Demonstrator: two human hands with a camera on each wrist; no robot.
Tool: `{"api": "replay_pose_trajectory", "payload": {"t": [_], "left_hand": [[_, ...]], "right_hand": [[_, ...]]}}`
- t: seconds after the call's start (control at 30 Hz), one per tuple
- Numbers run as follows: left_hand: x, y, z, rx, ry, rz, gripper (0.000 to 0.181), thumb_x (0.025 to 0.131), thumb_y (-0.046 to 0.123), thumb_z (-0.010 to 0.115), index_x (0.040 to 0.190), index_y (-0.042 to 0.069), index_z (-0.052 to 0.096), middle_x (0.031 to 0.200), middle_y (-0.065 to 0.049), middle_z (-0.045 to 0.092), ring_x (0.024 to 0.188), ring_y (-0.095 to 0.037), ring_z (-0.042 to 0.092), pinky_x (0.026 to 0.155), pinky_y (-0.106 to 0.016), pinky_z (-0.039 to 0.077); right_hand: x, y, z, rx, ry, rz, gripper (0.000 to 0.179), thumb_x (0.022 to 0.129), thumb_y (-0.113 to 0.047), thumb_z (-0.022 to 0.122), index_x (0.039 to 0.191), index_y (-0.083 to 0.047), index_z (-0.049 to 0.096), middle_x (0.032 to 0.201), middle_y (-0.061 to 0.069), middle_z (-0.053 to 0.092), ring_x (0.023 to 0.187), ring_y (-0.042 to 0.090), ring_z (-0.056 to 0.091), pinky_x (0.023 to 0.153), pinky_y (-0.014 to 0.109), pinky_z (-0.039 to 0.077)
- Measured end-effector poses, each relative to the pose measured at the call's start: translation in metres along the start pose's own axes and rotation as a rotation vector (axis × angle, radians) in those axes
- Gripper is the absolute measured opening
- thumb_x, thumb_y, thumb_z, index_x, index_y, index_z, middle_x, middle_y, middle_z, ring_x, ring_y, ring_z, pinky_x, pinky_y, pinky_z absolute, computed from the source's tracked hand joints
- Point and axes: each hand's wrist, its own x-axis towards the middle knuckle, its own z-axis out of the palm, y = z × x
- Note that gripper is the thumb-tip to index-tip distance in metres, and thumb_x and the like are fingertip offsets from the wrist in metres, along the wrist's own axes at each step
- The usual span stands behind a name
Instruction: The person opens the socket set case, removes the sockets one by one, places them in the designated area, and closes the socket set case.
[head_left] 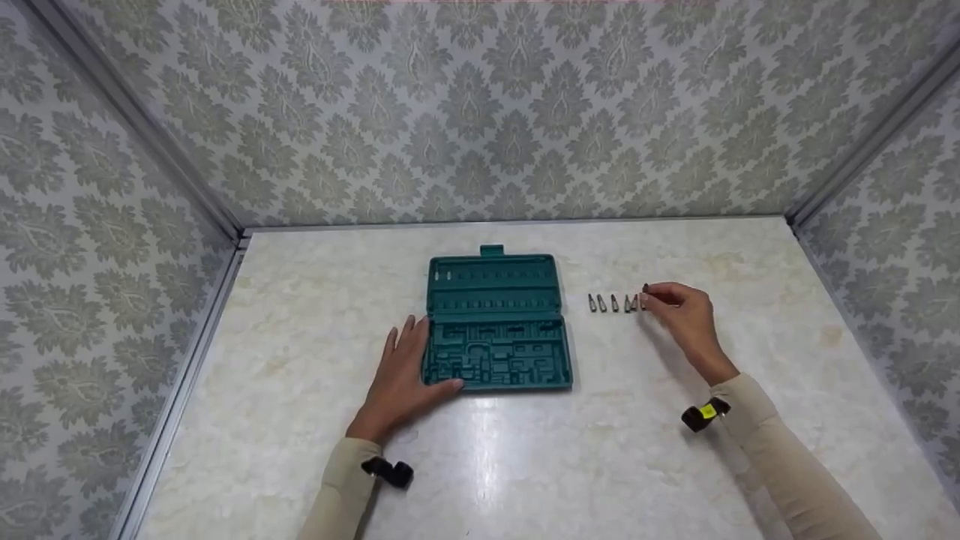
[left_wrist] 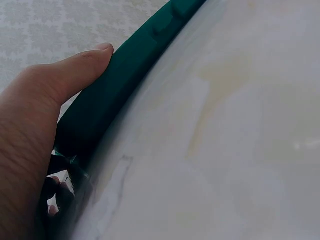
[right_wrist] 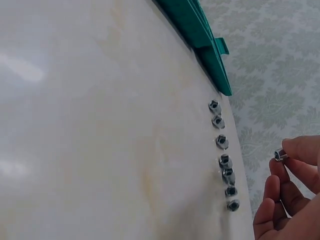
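Right hand grip: I see the right hand (head_left: 684,321) right of the case (head_left: 495,315), thumb and fingertips pinching one small metal socket (right_wrist: 278,155).
Left hand grip: the left hand (head_left: 405,375) is spread wide, touching the case's left side and front edge.
Loose sockets: I count seven sockets (right_wrist: 221,142) in a row right of the case.
Socket feel: I judge each light, rigid, sturdy and slick; best taken by its sides.
Case feel: probably light, stiff plastic; I'd steady it by the edges.
Table: the table (head_left: 637,465) under the case is pale, glossy, marbled.
Room: patterned walls (head_left: 517,112) stand behind and either side of the case.
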Motion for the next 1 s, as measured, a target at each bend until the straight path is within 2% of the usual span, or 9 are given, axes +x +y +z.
{"api": "replay_pose_trajectory", "payload": {"t": [0.17, 0.33, 0.43, 0.77, 1.0], "left_hand": [[-0.001, 0.000, -0.001, 0.004, 0.003, -0.003, 0.133, 0.083, 0.085, 0.075, 0.179, 0.017, 0.014, 0.185, -0.008, 0.012, 0.172, -0.028, 0.000, 0.137, -0.056, 0.004], [0.001, 0.001, -0.001, 0.034, 0.010, 0.025, 0.132, 0.084, 0.082, 0.076, 0.178, 0.012, 0.015, 0.184, -0.011, 0.016, 0.172, -0.027, 0.004, 0.138, -0.052, -0.001], [0.000, 0.001, 0.000, 0.027, 0.006, 0.014, 0.133, 0.084, 0.083, 0.076, 0.179, 0.014, 0.014, 0.185, -0.010, 0.014, 0.172, -0.027, 0.002, 0.138, -0.052, 0.000], [-0.001, 0.000, 0.000, 0.029, 0.011, 0.004, 0.133, 0.083, 0.084, 0.076, 0.179, 0.015, 0.015, 0.185, -0.009, 0.015, 0.172, -0.028, 0.004, 0.138, -0.054, 0.002], [-0.001, 0.001, 0.000, 0.011, 0.005, 0.001, 0.133, 0.082, 0.085, 0.074, 0.179, 0.019, 0.013, 0.185, -0.007, 0.013, 0.172, -0.026, 0.001, 0.138, -0.052, 0.000]], "right_hand": [[0.002, 0.012, -0.007, -0.018, 0.035, 0.024, 0.034, 0.103, -0.022, 0.080, 0.126, 0.003, 0.080, 0.121, 0.016, 0.078, 0.097, 0.008, 0.070, 0.074, 0.018, 0.057], [0.003, 0.025, -0.010, -0.062, 0.068, 0.033, 0.032, 0.104, -0.022, 0.079, 0.127, 0.001, 0.080, 0.122, 0.019, 0.078, 0.096, 0.006, 0.069, 0.078, 0.015, 0.057], [0.004, 0.031, -0.010, -0.080, 0.092, 0.035, 0.030, 0.104, -0.021, 0.079, 0.126, 0.000, 0.081, 0.123, 0.019, 0.078, 0.096, 0.005, 0.068, 0.079, 0.014, 0.056], [0.003, 0.042, -0.002, -0.123, 0.198, 0.007, 0.026, 0.104, -0.021, 0.079, 0.122, -0.002, 0.083, 0.114, 0.017, 0.079, 0.092, 0.009, 0.065, 0.079, 0.017, 0.050], [0.001, 0.052, 0.003, -0.123, 0.265, -0.052, 0.022, 0.103, -0.019, 0.081, 0.118, -0.003, 0.085, 0.109, 0.016, 0.079, 0.088, 0.009, 0.066, 0.077, 0.019, 0.050]]}}
